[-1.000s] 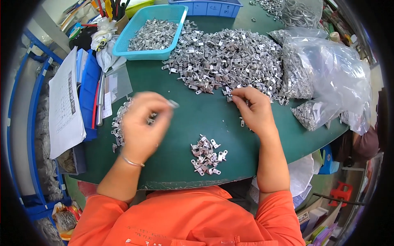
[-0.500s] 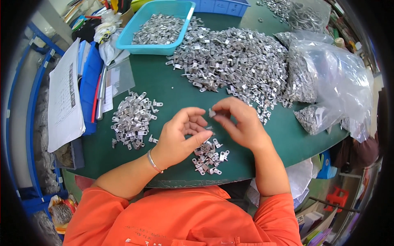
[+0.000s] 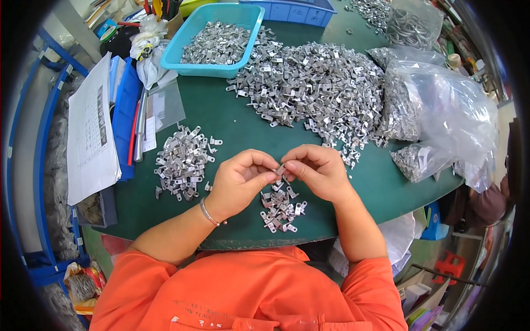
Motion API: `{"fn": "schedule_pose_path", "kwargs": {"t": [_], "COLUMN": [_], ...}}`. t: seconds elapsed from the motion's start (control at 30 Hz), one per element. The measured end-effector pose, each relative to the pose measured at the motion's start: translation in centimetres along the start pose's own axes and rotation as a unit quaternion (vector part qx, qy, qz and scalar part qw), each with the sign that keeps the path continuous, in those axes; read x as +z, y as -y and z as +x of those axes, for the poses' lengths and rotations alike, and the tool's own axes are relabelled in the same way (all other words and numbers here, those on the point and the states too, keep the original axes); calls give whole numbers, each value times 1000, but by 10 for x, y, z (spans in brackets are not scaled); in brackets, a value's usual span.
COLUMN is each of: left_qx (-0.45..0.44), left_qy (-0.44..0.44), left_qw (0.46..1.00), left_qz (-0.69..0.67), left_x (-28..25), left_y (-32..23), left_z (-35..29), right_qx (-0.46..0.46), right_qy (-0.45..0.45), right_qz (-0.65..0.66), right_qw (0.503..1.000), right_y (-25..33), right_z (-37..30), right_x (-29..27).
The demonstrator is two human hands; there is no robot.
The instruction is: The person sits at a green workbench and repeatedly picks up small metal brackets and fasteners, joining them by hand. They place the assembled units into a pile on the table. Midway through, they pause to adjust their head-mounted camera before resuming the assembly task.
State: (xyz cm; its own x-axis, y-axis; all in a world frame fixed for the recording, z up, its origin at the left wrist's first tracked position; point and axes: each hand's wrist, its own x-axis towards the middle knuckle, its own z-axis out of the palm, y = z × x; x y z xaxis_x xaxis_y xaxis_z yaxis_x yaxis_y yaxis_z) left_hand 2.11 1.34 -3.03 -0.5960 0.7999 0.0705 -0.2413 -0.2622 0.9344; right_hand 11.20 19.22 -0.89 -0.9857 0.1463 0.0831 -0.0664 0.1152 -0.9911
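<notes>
Head view: we record the left hand [image 3: 240, 182] and right hand [image 3: 318, 174] at frame centre, fingertips pinched narrow on a small metal piece [image 3: 281, 170]; we cannot tell whether it is one part or two. Just below lies a small pile [image 3: 281, 209] on the green worktop [image 3: 243, 129]. We note a larger pile [image 3: 182, 163] left of centre and a broad heap [image 3: 317, 88] at upper centre.

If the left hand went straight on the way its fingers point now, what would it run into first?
Probably the small metal piece pinched at the right hand, then that hand itself; whether it already touches the piece is hard to tell.
</notes>
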Motion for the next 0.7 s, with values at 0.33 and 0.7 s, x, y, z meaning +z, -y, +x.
{"fn": "schedule_pose_path", "kwargs": {"t": [0.33, 0.7], "left_qx": [184, 97], "left_qy": [177, 86], "left_qw": [886, 931], "left_qz": [388, 341], "left_x": [5, 28], "left_y": [-11, -19], "left_z": [1, 5], "right_qx": [-208, -27], "right_qy": [-74, -335], "right_qz": [-304, -380], "right_qw": [927, 862], "right_y": [-2, -15], "right_z": [-72, -69], "right_x": [22, -14]}}
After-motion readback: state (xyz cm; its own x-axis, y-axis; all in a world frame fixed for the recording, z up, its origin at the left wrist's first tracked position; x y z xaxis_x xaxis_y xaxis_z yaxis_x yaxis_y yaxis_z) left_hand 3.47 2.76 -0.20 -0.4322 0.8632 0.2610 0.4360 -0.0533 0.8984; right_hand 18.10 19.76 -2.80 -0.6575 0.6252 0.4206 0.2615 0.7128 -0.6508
